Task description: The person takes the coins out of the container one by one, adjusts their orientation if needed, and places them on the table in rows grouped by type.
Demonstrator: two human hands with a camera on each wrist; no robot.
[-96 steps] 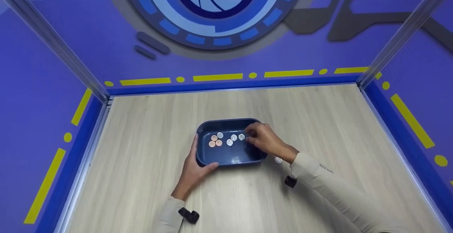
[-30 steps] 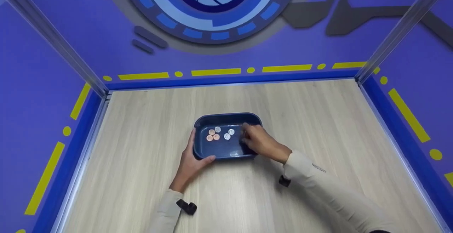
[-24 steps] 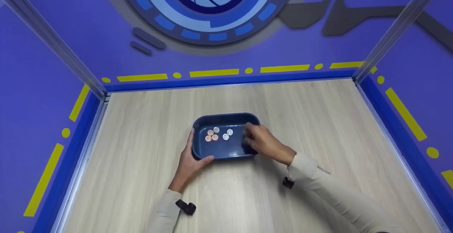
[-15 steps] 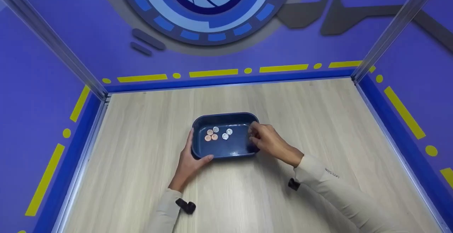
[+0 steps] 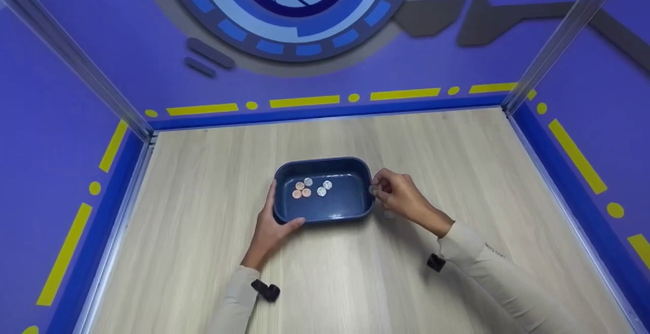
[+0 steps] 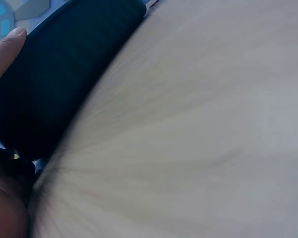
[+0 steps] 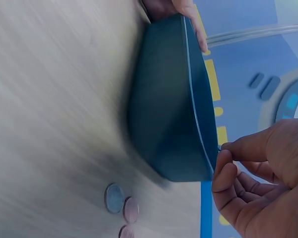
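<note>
A dark blue rectangular dish (image 5: 350, 199) stands on the table. Inside lie copper coins (image 5: 299, 186) and silver coins (image 5: 327, 185), grouped on the left and centre. My left hand (image 5: 267, 230) grips the front left corner, thumb along the front rim and fingers against the left side. Just at the right rim, my right hand (image 5: 403, 197) pinches a silver coin (image 5: 374, 190) between thumb and index finger. The right wrist view shows only a thin edge of this coin, and the other fingers curled.
Outside the dish on its right, a silver coin (image 7: 114, 198) and copper coins (image 7: 131, 209) lie on the wood-grain table (image 5: 203, 197), mostly hidden under the right hand in the head view. Blue panels (image 5: 244, 90) wall the table at the back and sides.
A silver coin at the right of the dish's inside has been picked up. My right hand has drawn back rightward from inside the dish to its right rim. My left hand keeps its hold.
</note>
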